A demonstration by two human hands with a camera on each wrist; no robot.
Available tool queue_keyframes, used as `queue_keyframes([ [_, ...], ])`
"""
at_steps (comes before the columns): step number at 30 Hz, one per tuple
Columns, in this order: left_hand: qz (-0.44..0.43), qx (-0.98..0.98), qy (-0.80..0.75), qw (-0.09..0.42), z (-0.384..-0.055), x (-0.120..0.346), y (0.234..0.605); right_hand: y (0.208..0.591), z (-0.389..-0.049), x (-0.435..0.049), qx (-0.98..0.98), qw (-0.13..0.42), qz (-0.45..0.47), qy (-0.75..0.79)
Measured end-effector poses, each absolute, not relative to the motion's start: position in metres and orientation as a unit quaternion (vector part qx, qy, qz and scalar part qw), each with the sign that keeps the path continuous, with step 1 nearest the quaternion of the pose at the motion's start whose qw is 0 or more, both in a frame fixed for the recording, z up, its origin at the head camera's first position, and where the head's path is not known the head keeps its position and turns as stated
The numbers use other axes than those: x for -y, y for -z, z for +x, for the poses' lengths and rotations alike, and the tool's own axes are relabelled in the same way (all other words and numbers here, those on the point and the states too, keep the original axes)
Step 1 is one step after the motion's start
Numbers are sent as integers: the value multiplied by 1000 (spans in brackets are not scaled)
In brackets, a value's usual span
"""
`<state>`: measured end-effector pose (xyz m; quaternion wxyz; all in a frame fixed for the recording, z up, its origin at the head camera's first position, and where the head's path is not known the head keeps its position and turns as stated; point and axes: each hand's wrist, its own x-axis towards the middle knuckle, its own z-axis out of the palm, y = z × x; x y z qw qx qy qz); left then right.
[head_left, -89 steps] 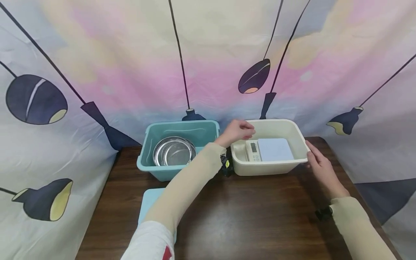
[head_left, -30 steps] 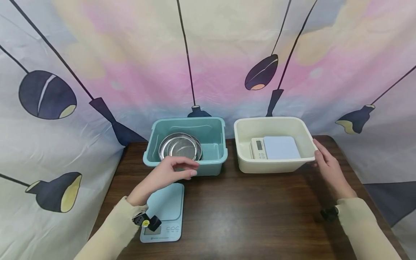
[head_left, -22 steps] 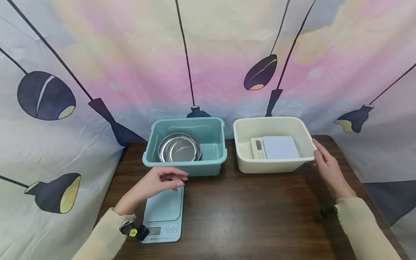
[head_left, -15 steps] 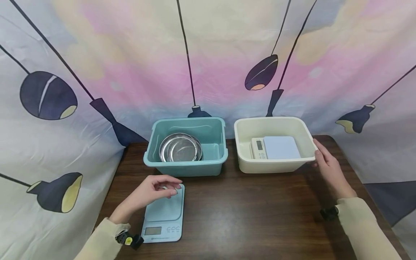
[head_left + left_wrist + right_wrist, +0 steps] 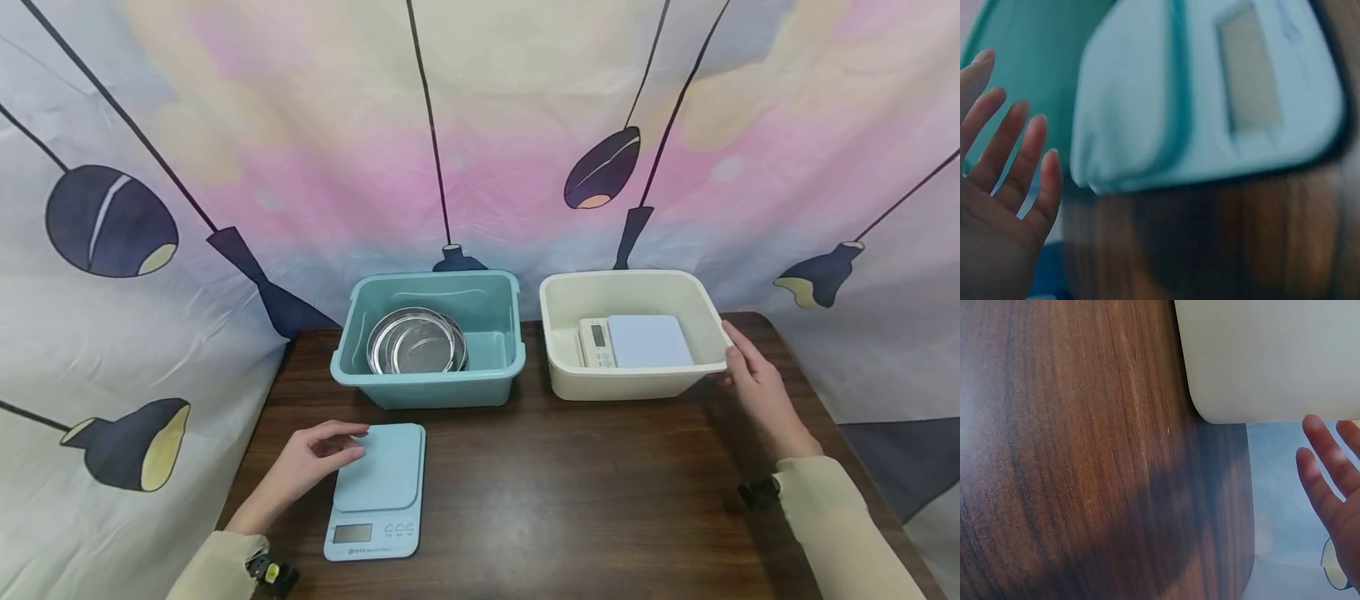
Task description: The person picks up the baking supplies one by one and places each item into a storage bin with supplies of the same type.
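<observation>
My left hand (image 5: 303,462) hovers at the left edge of a light blue digital kitchen scale (image 5: 378,483), holding nothing. Its fingers are loosely bent in the head view and spread apart in the left wrist view, beside the blurred scale. At the far right, my right hand (image 5: 761,396) touches the right end of a cream plastic bin (image 5: 637,387), fingertips at the rim. In the right wrist view its visible fingers (image 5: 1325,453) are extended beside the bin's wall. A white kitchen scale (image 5: 648,342) lies inside this bin.
A teal plastic bin (image 5: 442,392) stands left of the cream one and holds several round metal pans or sieves (image 5: 416,342). Both bins stand at the back of the dark wooden table (image 5: 570,500). Behind them hangs a cloth (image 5: 495,125) printed with lamps.
My left hand has drawn back from above the cream bin, past the teal bin, to the blue scale's left side, uncovering the scale. My right hand has stayed at the cream bin's rim.
</observation>
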<state>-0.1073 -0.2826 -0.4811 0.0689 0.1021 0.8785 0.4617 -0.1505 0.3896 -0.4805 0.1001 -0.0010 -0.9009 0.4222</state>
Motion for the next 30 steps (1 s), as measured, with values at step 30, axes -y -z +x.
queue_keyframes([
  [30, -11, -894, -430, 124, -71, 316, 528, 480, -149, -388, 889, 85, -10, -449],
])
